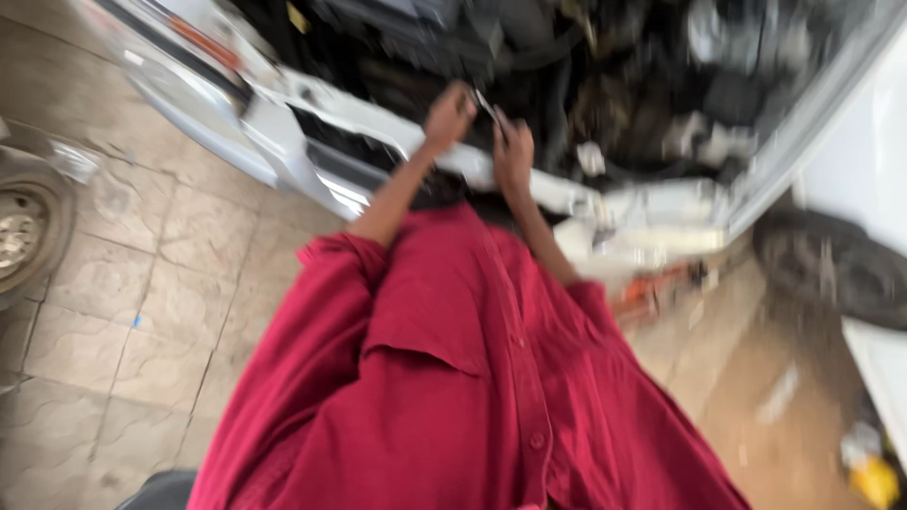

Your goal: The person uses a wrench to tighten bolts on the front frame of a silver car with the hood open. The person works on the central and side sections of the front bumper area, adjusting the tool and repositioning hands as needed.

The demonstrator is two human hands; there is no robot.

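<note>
I see both hands raised together at the upper middle of the frame, over the front edge of a car's open engine bay [605, 85]. My left hand [450, 117] is curled into a loose fist, its grip clenched around one end of a thin metal tool [486, 104]; the picture is too blurred for me to name the tool. My right hand [513, 156] sits just beside it, a little lower and to the right, fingers bent up toward the same tool. I cannot tell whether its grip is closed on the tool or only touching it. The tool itself lies between the two hands, slanting from upper left to lower right, above the white front panel [378, 132] of the car.

A red shirt [453, 378] fills the lower middle of the frame, sleeves pushed up past the forearms. The engine bay across the top is dark and crowded with parts I cannot make out. At the left edge, a wheel [24, 231] stands on the tiled floor [142, 312]. At the right edge, a dark tyre [831, 264] lies near a white body panel. Something yellow [874, 477] sits at the lower right corner, too blurred to identify.
</note>
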